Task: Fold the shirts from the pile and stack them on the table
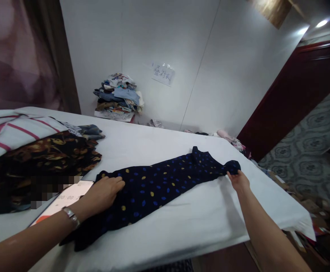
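Note:
A dark navy shirt (159,181) with small blue and yellow spots lies in a long narrow shape across the white-covered table (153,147). My left hand (107,190) rests on its near-left end, fingers together and curled on the fabric; their tips are partly hidden. At the other end my right hand (238,181) pinches a small bunched piece of the shirt, lifted slightly off the cloth. A phone (65,198) with a lit timer screen lies beneath my left forearm, partly covered by the arm and shirt.
On the left lie a brown-patterned dark garment (54,155) and a white cloth with red stripes (26,128). A stack of folded clothes (119,98) stands against the back wall. More clothes (228,138) lie along the far right edge. Cluttered items (318,215) fill the floor at right.

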The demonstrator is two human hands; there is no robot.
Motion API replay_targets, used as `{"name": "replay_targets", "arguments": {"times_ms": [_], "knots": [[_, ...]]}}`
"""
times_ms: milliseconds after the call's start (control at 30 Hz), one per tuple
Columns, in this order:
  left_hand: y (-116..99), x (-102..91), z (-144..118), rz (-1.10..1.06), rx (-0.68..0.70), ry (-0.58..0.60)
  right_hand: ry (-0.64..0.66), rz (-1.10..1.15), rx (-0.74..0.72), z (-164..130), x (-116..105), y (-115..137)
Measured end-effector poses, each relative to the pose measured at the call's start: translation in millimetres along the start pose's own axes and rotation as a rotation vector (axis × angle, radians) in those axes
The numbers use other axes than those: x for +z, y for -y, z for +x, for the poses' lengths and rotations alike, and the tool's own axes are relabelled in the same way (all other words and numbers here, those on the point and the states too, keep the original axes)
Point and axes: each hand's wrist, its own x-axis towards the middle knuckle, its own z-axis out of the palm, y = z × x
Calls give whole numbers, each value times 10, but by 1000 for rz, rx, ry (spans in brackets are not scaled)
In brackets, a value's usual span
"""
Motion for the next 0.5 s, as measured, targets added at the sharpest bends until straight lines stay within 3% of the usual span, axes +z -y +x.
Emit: {"name": "replay_targets", "arguments": {"times_ms": [100, 200, 333, 500], "knots": [[41, -83, 9, -180, -102, 103, -36, -176, -3, 19, -87, 82], [155, -122, 108, -284, -176, 62, 6, -311, -70, 109, 48, 278], [368, -36, 358, -204, -234, -106, 264, -401, -145, 246, 727, 481], [499, 161, 576, -142, -280, -75, 352, -461, -75, 471, 1720, 404]]}}
